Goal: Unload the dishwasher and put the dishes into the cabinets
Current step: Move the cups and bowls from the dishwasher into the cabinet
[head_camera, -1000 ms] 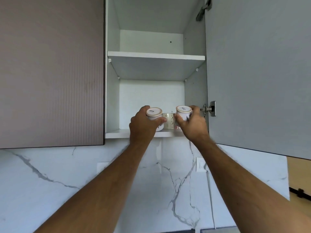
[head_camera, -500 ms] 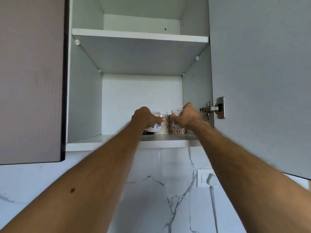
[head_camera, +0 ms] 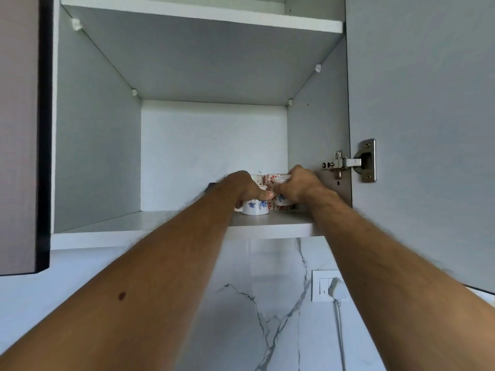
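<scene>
Now both cups sit down on the cabinet shelf [head_camera: 187, 223], left hand [head_camera: 245, 187] still wrapped around the blue-flowered cup [head_camera: 255, 207], right hand [head_camera: 300, 184] clasping the red-patterned cup [head_camera: 281, 203], so release comes next.

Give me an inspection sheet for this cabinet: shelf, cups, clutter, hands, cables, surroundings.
Surface: lower shelf of the open cabinet, bare on its left side.
Job's things: blue-flowered cup standing on the shelf; red-patterned cup behind it; a further cup under the right hand, mostly hidden.
Clutter: nothing seen.
Hands: left hand closed on the blue-flowered cup; right hand wrapped around the hidden cup.
Cables: white cord hanging from a plug in the wall socket.
Surroundings: upper shelf, open door with hinge, marble backsplash.
</scene>
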### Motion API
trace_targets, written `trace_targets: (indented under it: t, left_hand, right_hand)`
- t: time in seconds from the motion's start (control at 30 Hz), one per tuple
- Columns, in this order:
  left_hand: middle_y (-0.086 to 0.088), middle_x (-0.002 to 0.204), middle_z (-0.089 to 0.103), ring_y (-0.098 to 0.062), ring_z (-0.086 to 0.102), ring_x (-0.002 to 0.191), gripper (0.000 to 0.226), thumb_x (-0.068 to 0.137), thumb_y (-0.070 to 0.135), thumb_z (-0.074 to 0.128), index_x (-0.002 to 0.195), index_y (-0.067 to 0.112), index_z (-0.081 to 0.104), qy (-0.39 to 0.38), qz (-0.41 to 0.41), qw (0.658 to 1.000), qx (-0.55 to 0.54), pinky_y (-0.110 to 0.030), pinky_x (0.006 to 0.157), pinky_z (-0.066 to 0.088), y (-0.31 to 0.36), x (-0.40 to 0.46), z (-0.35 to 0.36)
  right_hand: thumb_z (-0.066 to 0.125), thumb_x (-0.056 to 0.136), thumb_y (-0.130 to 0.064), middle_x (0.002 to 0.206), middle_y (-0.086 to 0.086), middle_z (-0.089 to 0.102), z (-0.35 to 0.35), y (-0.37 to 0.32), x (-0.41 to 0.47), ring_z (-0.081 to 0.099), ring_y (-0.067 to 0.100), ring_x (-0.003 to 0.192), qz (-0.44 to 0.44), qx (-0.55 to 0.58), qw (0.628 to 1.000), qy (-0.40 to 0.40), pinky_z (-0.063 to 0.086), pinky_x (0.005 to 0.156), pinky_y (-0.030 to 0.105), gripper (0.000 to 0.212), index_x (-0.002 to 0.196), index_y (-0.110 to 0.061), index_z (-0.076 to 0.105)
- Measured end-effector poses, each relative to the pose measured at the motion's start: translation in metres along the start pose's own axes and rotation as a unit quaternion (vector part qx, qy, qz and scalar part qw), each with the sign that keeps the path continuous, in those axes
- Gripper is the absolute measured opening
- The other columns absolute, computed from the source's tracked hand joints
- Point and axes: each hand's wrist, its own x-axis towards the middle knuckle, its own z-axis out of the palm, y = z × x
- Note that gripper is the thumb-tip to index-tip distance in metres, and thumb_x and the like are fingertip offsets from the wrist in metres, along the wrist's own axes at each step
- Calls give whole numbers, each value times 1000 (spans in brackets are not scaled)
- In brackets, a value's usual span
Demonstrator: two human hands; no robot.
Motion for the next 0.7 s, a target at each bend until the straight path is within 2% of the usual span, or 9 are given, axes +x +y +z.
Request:
trace_targets:
  t: [0.07,0.17,0.3,0.47,0.57,0.7]
  left_hand:
    - [-11,90,68,-21,58,70,53,76,56,76,94,7,66,-3,13,1000,-12,-25,57,40,0,4,3]
    - [-4,73,59,-14,52,60,41,80,51,75,73,16,55,-3,28,999,-33,-24,50,37,-2,8,8]
    - [-3,61,56,-15,51,55,45,80,54,73,70,16,52,4,39,999,-17,-25,47,37,-3,12,11]
    - [3,60,57,-9,51,57,44,73,51,80,73,15,55,38,56,998,7,-25,51,36,-4,12,12]
    - [2,62,59,-17,57,67,49,64,53,85,68,16,54,54,42,997,45,-26,58,41,-6,9,10]
    - [-5,83,62,-26,62,86,61,53,64,86,70,18,49,87,23,991,96,-34,82,52,-7,1,6]
  right_hand:
    - [71,85,-42,121,11,64,0,0,-1,60,25,98,-1,-19,1000,-9,44,74,26,51,122,-9,58]
    - [74,83,-36,117,10,66,3,2,1,57,22,87,-6,-45,999,-24,42,72,25,44,117,-10,63]
    - [73,85,-34,115,9,65,4,5,3,54,21,87,-22,-69,997,-35,42,75,25,43,118,-10,62]
    - [71,88,-31,109,8,66,4,6,2,55,21,85,-24,-93,995,-32,42,72,24,38,118,-9,62]
    - [70,89,-27,100,7,62,4,6,0,54,20,83,-27,-110,993,-27,41,71,24,35,118,-8,63]
    - [66,90,-19,112,9,66,3,2,-6,58,22,89,-28,-111,993,-18,47,77,28,32,119,-9,62]
